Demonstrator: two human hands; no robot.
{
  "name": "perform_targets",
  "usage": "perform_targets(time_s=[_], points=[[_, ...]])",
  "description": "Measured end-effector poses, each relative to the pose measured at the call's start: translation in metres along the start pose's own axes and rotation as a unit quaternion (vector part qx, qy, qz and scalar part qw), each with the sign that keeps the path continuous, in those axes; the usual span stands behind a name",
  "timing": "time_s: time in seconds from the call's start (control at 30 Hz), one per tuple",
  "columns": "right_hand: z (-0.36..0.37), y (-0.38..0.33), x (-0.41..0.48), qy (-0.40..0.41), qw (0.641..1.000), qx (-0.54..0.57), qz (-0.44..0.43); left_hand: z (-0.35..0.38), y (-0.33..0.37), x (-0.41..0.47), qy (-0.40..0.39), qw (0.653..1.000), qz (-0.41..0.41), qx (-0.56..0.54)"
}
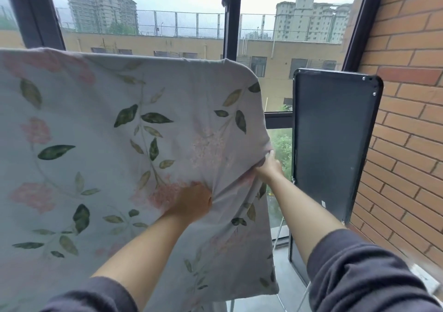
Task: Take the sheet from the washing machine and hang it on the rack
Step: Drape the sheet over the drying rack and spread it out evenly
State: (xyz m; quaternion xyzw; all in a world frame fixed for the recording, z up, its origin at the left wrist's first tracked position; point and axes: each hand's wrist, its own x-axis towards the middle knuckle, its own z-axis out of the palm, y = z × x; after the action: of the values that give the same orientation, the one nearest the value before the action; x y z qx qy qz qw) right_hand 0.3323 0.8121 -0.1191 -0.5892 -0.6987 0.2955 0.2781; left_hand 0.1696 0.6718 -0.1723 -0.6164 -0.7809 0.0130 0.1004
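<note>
at left and centre, sheet [96, 124]: pale fabric printed with green leaves and pink blooms; draped over the top edge of the rack [278, 236], hanging down in front of the window [230, 31]; its upper right part curves over the rack's rounded top corner.
left sleeve [91, 297]: dark grey, pushed up the forearm.
left hand [191, 202]: back of hand toward the camera, low on the sheet near its right edge; grasping a bunched fold of fabric, with creases radiating from it; fingertips hidden in the cloth.
right hand [269, 165]: at the sheet's right edge, above and right of the left hand; pinching the gathered edge, thumb on top.
rack, visible part: thin light legs below the sheet's lower right corner; the top frame is covered.
black panel [335, 144]: upright, just right of the sheet's edge, not touching it.
right sleeve [359, 275]: dark grey, bunched above the forearm.
brick wall [407, 120]: red-orange, along the right side.
</note>
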Motion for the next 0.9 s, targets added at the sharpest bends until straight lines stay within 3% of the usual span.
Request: perform_targets(time_s=[0.07, 0.2, 0.3, 0.47, 0.63, 0.77, 0.9], points=[[0.01, 0.008, 0.004, -0.019, 1.0, 0.005, 0.024, 0.003, 0.001, 0.003, 0.007, 1.0, 0.0, -0.012], [0.017, 0.018, 0.01, 0.053, 0.998, -0.025, 0.003, 0.008, 0.0, 0.008, 0.008, 1.0, -0.029, -0.006], [0.006, 0.035, -0.004, 0.048, 0.994, -0.1, -0.016, 0.004, -0.003, 0.007, 0.008, 1.0, -0.029, 0.004], [0.022, 0.096, -0.057, -0.101, 0.958, -0.268, -0.002, 0.02, -0.014, -0.007, -0.036, 0.996, -0.07, -0.051], [0.048, 0.087, -0.077, -0.137, 0.952, -0.27, -0.041, 0.001, -0.01, -0.006, -0.016, 0.993, -0.06, -0.097], [0.043, 0.08, -0.071, -0.179, 0.935, -0.307, -0.005, -0.021, -0.002, -0.008, -0.018, 0.995, -0.024, -0.095], [0.006, 0.055, -0.043, -0.128, 0.964, -0.233, -0.021, -0.069, -0.003, -0.003, 0.069, 0.991, -0.029, -0.109]])
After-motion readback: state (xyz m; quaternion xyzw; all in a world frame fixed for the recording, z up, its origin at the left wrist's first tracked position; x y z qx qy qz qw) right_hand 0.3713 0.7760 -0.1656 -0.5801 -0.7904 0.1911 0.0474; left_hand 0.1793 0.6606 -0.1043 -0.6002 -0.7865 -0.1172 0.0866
